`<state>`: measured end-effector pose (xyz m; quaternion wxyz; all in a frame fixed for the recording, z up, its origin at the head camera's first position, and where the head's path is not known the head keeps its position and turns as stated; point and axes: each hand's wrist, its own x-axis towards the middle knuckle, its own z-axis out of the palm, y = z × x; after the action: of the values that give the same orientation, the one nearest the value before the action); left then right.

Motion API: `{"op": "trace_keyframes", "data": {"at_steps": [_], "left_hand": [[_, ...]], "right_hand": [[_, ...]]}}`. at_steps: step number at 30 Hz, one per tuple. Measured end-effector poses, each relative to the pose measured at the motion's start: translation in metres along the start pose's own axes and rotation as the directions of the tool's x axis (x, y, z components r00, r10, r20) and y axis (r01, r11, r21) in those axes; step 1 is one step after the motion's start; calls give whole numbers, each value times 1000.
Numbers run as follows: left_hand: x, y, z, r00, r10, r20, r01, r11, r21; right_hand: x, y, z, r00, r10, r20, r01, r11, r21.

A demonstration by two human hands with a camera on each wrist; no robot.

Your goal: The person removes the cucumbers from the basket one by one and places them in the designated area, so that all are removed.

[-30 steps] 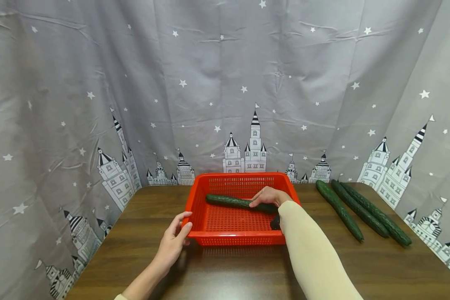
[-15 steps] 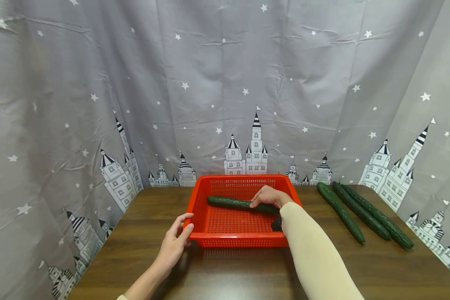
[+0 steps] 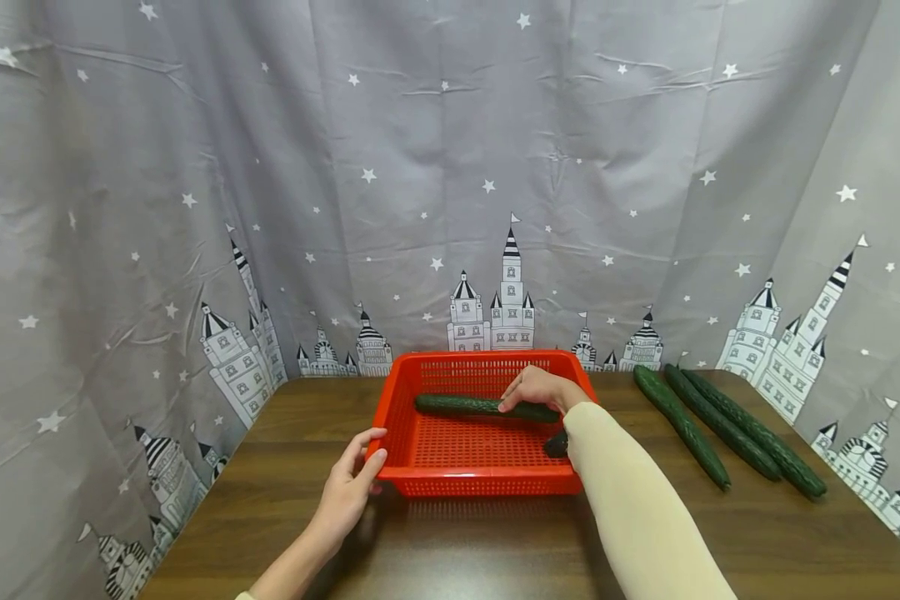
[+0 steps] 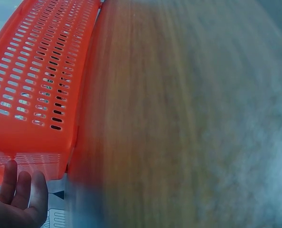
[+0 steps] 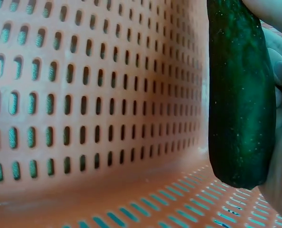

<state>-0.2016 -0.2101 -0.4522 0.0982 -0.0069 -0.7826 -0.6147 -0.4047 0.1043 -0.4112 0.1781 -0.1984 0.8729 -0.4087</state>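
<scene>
In the head view a red plastic basket [image 3: 480,472] with slotted walls stands on the table. My left hand [image 3: 351,475] holds its front left corner, thumb over the rim and fingers along the outer side. The left wrist view shows fingers [image 4: 22,190] beside the basket wall [image 4: 41,71]. Inside the basket, my right hand [image 3: 537,388] grips a long dark green cucumber [image 3: 453,405] near its right part. Close up in the right wrist view, the cucumber [image 5: 240,95] has fingers and palm around it, near the basket wall [image 5: 98,95]. Whether it touches the basket floor cannot be told.
Three more cucumbers [image 3: 720,422] lie side by side on the wooden table [image 3: 292,433], right of the basket. A black object [image 3: 557,444] shows at the right sleeve, partly hidden. Behind the table hangs a grey curtain [image 3: 390,125] with stars and castles.
My right hand and the cucumber's right end have shifted slightly toward the back, so the cucumber lies a little straighter across the basket. My left hand keeps its hold on the corner.
</scene>
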Motion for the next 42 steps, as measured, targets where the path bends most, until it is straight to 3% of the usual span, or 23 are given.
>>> {"op": "trace_keyframes", "data": {"at_steps": [8,23,42], "left_hand": [[-1,2,0,1000,2,-1,-2,1000,-6],[-1,-1,1,1000,-4,0,4,1000,-6],[0,1,-1,1000,1,0,-1,1000,-10]], "right_hand": [[-2,-3,-7,999,-42,-3,42,999,-32],[-8,-17,-21,998,-60,19,58,997,52],[-24,-33,-52,995,-87,-50,88,996,19]]}}
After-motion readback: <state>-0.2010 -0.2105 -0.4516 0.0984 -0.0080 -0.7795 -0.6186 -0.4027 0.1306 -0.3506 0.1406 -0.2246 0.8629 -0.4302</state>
